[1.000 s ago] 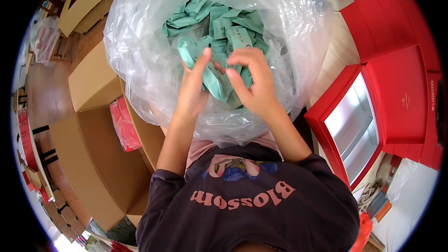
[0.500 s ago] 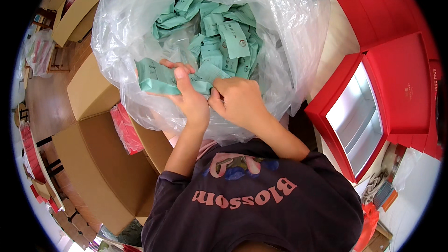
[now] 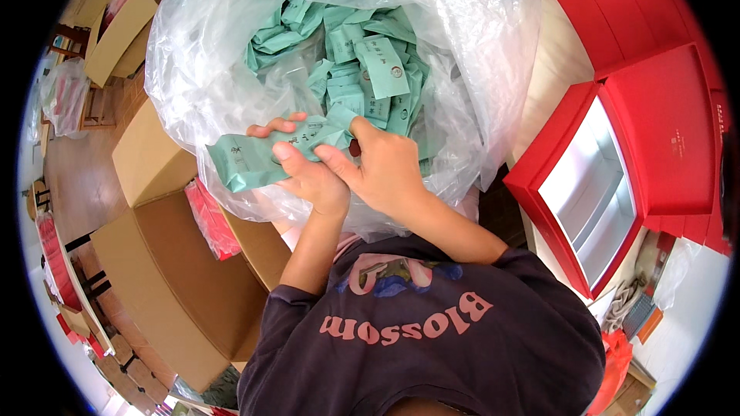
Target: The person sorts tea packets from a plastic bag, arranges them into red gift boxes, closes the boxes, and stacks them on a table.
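Observation:
Several pale green printed packets (image 3: 383,65) lie heaped inside a large clear plastic bag (image 3: 189,69). Over the bag's near side, my left hand (image 3: 312,181) is closed around green packets (image 3: 239,163), thumb on top and fingertips showing at the far edge. My right hand (image 3: 385,166) pinches the right end of what the left holds, its thumb close to my left hand. How many packets are in the grip I cannot tell, as they overlap.
An open red gift box (image 3: 566,177) with a white divided inside stands to the right, with red boxes (image 3: 624,0) stacked behind. Left of me is an open cardboard carton (image 3: 169,285) with a pink-red plastic packet (image 3: 212,219) at its edge.
The held packets have tilted, their left end coming lower and nearer me. My right hand has turned, its thumb now stretched toward my left hand.

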A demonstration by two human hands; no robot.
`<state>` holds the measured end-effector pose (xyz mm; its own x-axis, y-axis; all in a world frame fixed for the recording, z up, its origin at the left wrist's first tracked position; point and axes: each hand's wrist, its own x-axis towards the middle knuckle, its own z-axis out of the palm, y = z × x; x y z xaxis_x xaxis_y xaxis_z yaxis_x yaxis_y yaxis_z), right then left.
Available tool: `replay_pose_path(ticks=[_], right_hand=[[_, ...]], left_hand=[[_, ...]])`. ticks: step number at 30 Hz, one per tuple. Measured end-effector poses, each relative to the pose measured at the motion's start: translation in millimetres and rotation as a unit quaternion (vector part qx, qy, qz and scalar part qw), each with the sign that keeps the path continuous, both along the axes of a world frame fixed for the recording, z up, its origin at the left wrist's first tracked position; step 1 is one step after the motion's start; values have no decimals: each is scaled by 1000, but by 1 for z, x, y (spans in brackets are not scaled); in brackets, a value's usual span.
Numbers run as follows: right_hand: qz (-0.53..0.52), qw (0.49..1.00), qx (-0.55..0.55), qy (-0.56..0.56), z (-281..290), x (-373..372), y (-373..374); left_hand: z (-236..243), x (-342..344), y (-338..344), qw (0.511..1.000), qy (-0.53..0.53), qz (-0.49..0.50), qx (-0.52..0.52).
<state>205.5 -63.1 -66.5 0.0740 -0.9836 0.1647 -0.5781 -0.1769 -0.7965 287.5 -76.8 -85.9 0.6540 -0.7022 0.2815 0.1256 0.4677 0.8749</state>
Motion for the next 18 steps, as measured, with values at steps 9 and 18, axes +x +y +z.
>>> replay_pose_path(ticks=[9, 18], right_hand=[[15, 996, -71, 59, -2, 1, -1], [24, 996, -70, 58, -13, -9, 3]], left_hand=[[2, -5, -4, 1000, 7, -3, 7], [-4, 4, -7, 985, 134, -76, 76]])
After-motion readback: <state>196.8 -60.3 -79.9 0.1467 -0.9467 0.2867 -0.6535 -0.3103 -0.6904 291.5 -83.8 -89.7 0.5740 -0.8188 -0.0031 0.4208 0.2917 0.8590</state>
